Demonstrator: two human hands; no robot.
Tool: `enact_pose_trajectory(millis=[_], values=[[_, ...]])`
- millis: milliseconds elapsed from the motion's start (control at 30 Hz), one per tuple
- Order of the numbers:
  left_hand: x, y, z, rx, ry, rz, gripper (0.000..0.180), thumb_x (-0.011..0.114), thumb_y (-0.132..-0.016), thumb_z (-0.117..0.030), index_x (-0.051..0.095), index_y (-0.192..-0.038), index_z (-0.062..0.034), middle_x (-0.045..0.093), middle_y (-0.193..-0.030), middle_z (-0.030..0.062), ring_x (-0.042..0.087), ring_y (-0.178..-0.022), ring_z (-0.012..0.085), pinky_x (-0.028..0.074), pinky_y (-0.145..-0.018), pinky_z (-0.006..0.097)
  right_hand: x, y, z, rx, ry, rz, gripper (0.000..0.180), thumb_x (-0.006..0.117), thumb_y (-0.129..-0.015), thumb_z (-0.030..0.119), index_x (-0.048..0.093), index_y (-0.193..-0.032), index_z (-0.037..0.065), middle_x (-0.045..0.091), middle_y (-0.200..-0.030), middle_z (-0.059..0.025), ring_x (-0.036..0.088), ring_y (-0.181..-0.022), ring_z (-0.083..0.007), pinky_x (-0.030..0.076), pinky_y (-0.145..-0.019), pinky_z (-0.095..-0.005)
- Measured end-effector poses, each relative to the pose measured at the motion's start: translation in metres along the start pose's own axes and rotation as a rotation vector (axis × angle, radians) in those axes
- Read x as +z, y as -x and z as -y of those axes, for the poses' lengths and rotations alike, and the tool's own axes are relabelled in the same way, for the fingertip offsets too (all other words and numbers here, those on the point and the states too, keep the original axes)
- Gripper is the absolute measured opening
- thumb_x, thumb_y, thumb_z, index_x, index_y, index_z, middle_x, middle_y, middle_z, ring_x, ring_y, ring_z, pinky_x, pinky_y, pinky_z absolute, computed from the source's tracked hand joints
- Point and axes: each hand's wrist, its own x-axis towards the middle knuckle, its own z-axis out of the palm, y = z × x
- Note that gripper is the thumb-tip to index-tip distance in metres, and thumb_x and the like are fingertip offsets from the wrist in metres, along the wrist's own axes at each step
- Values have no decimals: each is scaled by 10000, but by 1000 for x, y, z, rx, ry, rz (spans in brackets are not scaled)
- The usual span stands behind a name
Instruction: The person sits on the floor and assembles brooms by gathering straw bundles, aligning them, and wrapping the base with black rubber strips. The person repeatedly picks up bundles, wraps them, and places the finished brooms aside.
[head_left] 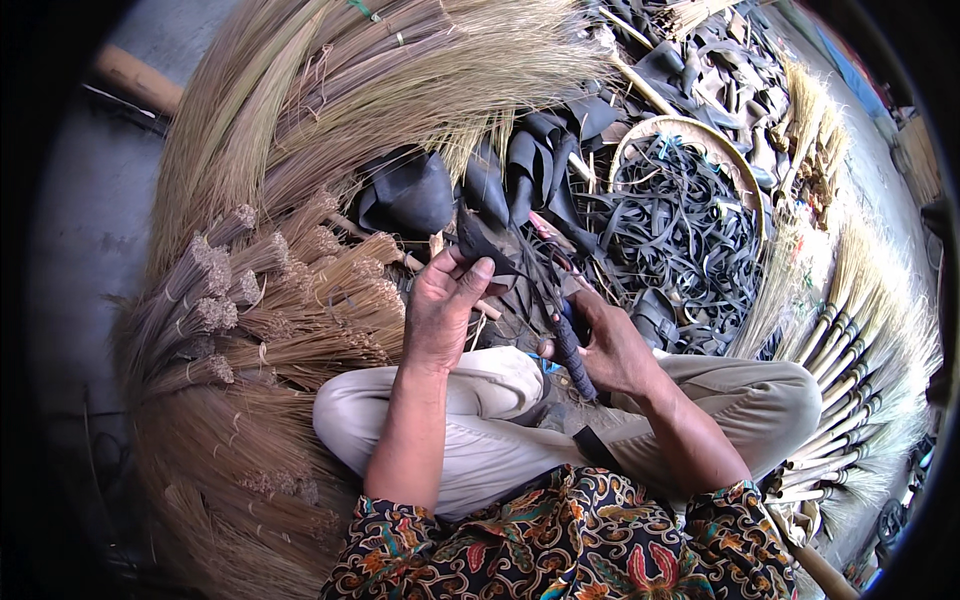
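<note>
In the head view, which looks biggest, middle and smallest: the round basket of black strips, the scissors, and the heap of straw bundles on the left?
1. Heap of straw bundles
2. Round basket
3. Scissors, partly hidden in the right hand

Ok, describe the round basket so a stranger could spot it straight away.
Start at the person's right hand and look up and to the right. The shallow round woven basket lies there among loose black rubber pieces. It alone has a pale rim and holds thin black strips.
</note>
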Motion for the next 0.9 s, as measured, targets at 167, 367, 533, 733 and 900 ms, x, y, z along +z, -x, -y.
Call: enact_pose_trajectory(millis=[167,367,533,733,900], values=[[-2,-1,-5,26,-31,-72,277,755,-975,-162,645,-1200,-43,731,-1049,70,721,-878,132,631,-744,291,-6,4,8,21,178,64,748,842,-751,640,631,-983,-39,654,-837,-247,675,-785,-415,517,-706,-480],[-1,1,-2,39,2,-61,382,792,-937,-121,573,-1244,-61,701,-1061,82,724,-860,145,650,-674,286,-4,3,18,-13,272,65,721,862,-758,568,637,-1091,-30,659,-946,-239,661,-856,-441,523,-755,-489],[3,4,3,9,-30,-11,407,804,-928,-129,563,-1246,-49,706,-1060,90,726,-848,150,650,-664,282,-3,3,19,-4,249,44,699,850,-766,582,647,-1048,-25,648,-893,-224,653,-826,-430,519,-744,-485],[7,5,4,-14,-42,-3,413,798,-931,-120,552,-1253,-42,707,-1071,97,724,-879,147,647,-658,274,-1,4,23,52,255,14,693,843,-770,608,656,-975,-27,634,-797,-206,650,-757,-416,507,-681,-475],[10,4,-2,-17,-68,-22,399,773,-948,-114,546,-1265,-30,708,-1069,98,721,-881,134,646,-645,268,-4,7,26,97,242,34,701,787,-796,668,657,-906,-12,644,-653,-207,693,-684,-434,531,-637,-498]])
